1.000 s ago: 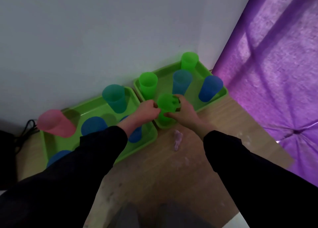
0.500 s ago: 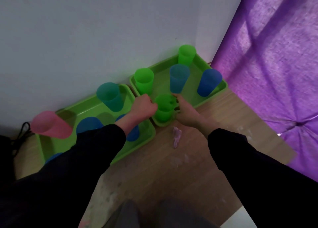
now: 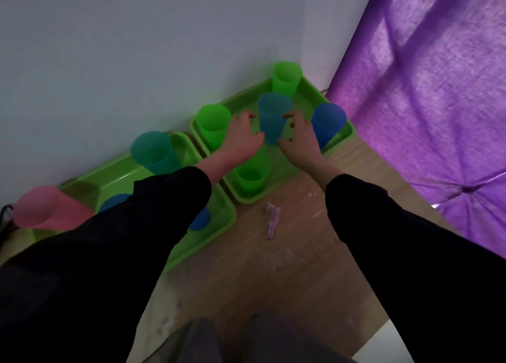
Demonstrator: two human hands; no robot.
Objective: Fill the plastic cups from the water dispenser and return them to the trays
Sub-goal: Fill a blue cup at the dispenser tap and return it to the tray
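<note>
Nearest, dark sleeves run forward over a wooden floor (image 3: 246, 275) scattered with pale scraps, one pinkish crumpled bit (image 3: 272, 220) lying just in front of the trays. Beyond it sit two green trays side by side against the wall: the left tray (image 3: 219, 220) carries a pink cup (image 3: 46, 212), a teal cup (image 3: 153, 151) and blue cups partly hidden under the left sleeve; the right tray (image 3: 246, 198) has a small green cup (image 3: 250, 177) at its near corner, standing free of both hands. Further in, the left hand (image 3: 241, 138) and the right hand (image 3: 299, 138) flank a teal-blue cup (image 3: 272, 121) in the middle of the right tray; the fingers of both are spread and loosely curled toward its sides, close to it, though whether they actually touch it cannot be made out. A second green cup (image 3: 213, 124) stands left of the hands, a blue cup (image 3: 327, 124) to the right, and a third green cup (image 3: 286, 80) at the far corner, with a purple cloth (image 3: 424, 88) hanging beyond. As for progress, the dim light hides any water level, so which cups are filled cannot be told; no dispenser is in view, and the teal-blue cup looks like the next one to be taken. No brand, label or writing is legible anywhere.
</note>
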